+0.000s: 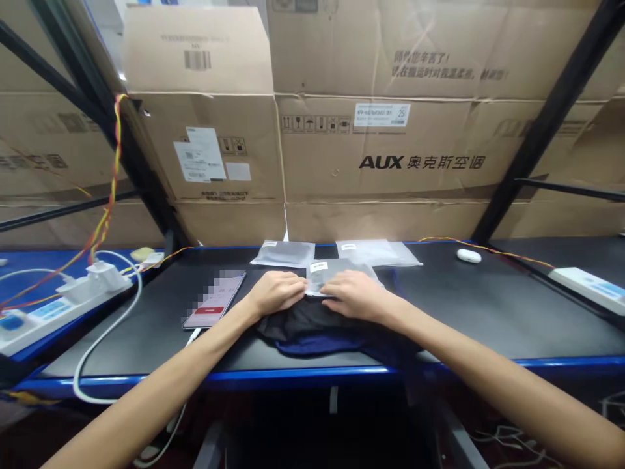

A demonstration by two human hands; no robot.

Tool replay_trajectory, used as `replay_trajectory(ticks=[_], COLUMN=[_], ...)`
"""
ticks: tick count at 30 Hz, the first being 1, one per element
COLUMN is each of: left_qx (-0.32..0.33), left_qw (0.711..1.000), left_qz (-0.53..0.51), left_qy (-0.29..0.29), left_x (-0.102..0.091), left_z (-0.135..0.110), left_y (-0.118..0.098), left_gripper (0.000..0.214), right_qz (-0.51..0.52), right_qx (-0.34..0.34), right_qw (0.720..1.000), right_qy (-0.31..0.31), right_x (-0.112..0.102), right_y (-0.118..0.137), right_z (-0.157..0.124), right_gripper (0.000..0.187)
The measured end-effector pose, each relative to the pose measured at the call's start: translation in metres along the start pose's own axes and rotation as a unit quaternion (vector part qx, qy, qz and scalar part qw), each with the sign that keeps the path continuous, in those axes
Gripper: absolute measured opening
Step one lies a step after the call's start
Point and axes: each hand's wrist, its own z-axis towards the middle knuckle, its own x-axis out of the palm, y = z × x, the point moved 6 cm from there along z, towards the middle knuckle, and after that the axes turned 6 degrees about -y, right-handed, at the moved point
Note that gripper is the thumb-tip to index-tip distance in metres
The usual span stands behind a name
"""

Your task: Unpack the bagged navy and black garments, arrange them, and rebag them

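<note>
A frosted plastic bag [342,266] with a small white label lies in front of me, its near edge between my two hands. My left hand [278,292] is closed at the bag's left corner. Curled fingers of my right hand [359,296] pinch the bag's front edge and cover part of it. Dark fabric [312,326], black and navy blue, lies bunched under and in front of both hands. Behind are two more frosted bags, the left bag [284,254] and the right bag [375,253], both lying flat.
A phone [215,303] with a white charging cable lies left of my left arm. Power strips stand at the far left [63,306] and right [590,286]. A small white case [469,256] sits at the back right. Cardboard [390,195] and black shelf posts [541,117] enclose the table [488,306].
</note>
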Motion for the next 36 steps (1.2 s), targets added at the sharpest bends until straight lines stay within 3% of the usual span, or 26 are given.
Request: replay_trajectory(ticks=[3,6,15,20,27,33,36], left_qx=[-0.004,-0.006,0.006,-0.021,-0.051,-0.081,-0.135], left_qw=[1.0,1.0,1.0,1.0,0.998,0.995,0.99], left_qz=[-0.001,-0.005,-0.011,0.008,0.032,0.03,0.018], left_qy=[0.002,-0.003,-0.008,-0.01,0.004,0.05,0.032], left_x=[0.002,0.003,0.0,-0.005,-0.008,0.003,0.0], left_z=[-0.001,-0.002,0.003,0.005,0.006,0.01,0.012], left_y=[0.001,0.001,-0.001,0.008,0.018,0.021,0.026], left_gripper=[0.019,0.018,0.018,0.02,0.019,0.017,0.023], right_qz=[-0.078,-0.115,-0.144,-0.155,-0.222,-0.228,-0.218], right_qx=[-0.029,-0.039,-0.031,-0.013,0.012,0.01,0.017], right_qw=[0.996,0.993,0.989,0.988,0.973,0.969,0.97], right_qy=[0.027,0.005,0.012,0.004,-0.058,-0.09,-0.103], right_x=[0.017,0.027,0.027,0.009,-0.021,-0.02,-0.016], right_y=[0.011,0.018,0.015,-0.008,-0.051,-0.057,-0.055], right_z=[0.016,0.02,0.011,-0.016,-0.076,-0.098,-0.097], right_gripper=[0.02,0.023,0.024,0.025,0.029,0.028,0.028])
